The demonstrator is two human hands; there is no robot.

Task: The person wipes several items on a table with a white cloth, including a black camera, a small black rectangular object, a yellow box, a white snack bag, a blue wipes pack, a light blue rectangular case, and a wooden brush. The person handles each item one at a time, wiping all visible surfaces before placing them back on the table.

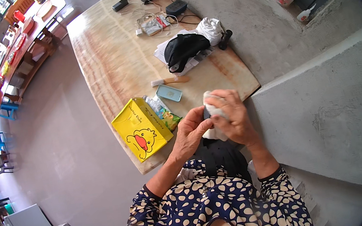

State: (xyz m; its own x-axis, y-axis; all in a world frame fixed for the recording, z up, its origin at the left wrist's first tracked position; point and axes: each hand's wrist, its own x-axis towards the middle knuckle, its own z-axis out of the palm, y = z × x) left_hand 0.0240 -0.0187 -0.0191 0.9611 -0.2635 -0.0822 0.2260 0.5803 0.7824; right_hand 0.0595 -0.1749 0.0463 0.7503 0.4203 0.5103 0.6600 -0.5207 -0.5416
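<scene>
Above the near right edge of the table, my left hand (191, 127) pinches a small dark grey ribbed thing (206, 113), mostly covered by fingers. My right hand (231, 117) is closed over a white cloth (215, 134) and presses it against that dark thing. Part of the cloth hangs below the hands. Just beyond them on the table lie a shallow light blue tray (169, 93) and a brush (170, 81) with a wooden handle and pale bristles. Left of my left hand stands a yellow box (141, 134) with a duck drawing, beside a green and white packet (163, 112).
Farther up the marbled table (109, 49) are a black pouch (187, 49) on papers, a bundled white cloth (210, 30), tangled cables (154, 22) and a black adapter (176, 7). A grey concrete ledge (315, 112) runs along the right. Red tables stand far left.
</scene>
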